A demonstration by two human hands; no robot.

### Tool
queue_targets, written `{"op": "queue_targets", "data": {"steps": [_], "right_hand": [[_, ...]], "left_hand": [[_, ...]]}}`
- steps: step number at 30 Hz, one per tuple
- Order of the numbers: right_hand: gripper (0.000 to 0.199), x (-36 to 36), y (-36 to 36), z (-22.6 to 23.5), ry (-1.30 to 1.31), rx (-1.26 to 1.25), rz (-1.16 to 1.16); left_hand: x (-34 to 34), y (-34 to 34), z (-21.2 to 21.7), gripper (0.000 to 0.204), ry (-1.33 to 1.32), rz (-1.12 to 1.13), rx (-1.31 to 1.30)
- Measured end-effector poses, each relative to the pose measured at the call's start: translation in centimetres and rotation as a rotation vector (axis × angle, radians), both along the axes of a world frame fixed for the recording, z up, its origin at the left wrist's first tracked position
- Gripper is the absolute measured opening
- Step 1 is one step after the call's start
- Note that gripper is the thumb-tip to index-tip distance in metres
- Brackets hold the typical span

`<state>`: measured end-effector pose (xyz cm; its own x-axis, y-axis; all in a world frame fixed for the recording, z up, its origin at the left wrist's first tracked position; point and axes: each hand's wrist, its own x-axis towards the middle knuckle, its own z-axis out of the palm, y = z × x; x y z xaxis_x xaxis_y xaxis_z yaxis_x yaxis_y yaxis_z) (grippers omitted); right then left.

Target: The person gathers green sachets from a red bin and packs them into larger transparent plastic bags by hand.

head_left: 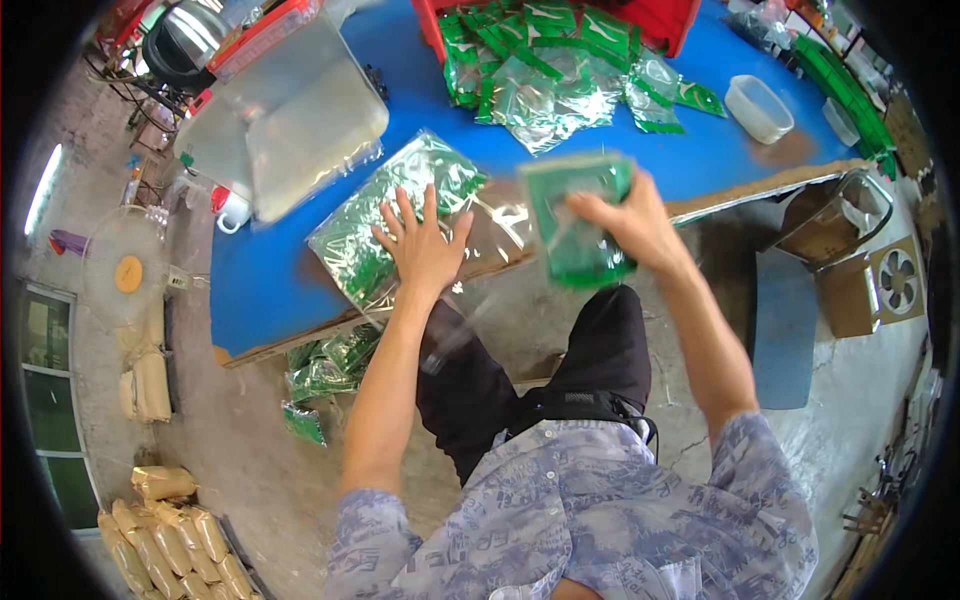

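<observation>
My left hand (426,240) lies with fingers spread on a large clear plastic bag (350,225) at the table's near edge. Green packets show through the bag's shiny film. To the right, my right hand (635,222) grips a green packet with a clear middle (580,262), thumb on the face toward me. It is held up over the near edge of the table and is slightly blurred; whether it is one packet or a stack, I cannot tell. The bag's open end seems to reach toward it.
A red bin (690,25) spills green-and-clear packets (555,90) onto the blue table (265,270). Clear plastic sheets (320,130) and a white mug (231,212) are on the left, a clear tub (758,110) on the right. More green bags (325,365) lie below the table; a stool (783,330) stands right.
</observation>
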<state>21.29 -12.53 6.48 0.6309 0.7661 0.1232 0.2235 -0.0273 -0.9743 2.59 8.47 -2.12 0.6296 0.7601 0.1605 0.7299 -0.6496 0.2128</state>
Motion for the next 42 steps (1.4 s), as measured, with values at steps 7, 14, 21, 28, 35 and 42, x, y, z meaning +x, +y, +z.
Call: {"op": "queue_targets", "data": {"steps": [7,14,21,28,35,42], "right_hand": [[0.055,9.1,2.5,0.4,-1.045,-0.69,-0.045],[0.054,8.4,1.5,3.7,-0.499,-0.415,0.054],[0.044,0.2,0.9,-0.7,0.837,-0.006,0.188],[0.042,-2.6,1.0,-3.5,0.865,0.008,0.114],[0.045,-3.7,2.6,-4.1,0.811,-0.208,0.228],[0.041,-4.0,6.9,-4.6,0.922,-0.156,0.409]], "left_hand": [[0.4,-0.6,3.4,0.055,-0.38,-0.175,-0.184],[-5.5,-2.2,2.1,0.022,-0.439,-0.353,-0.388],[-5.4,-0.5,1.4,0.012,-0.49,-0.273,-0.498],[-4.1,-1.8,3.1,0.017,-0.671,-0.219,-0.502],[-2.2,-3.3,4.6,0.015,-0.868,-0.271,-0.178],[-1.6,-4.6,7.4,0.012,-0.803,-0.406,-0.14]]}}
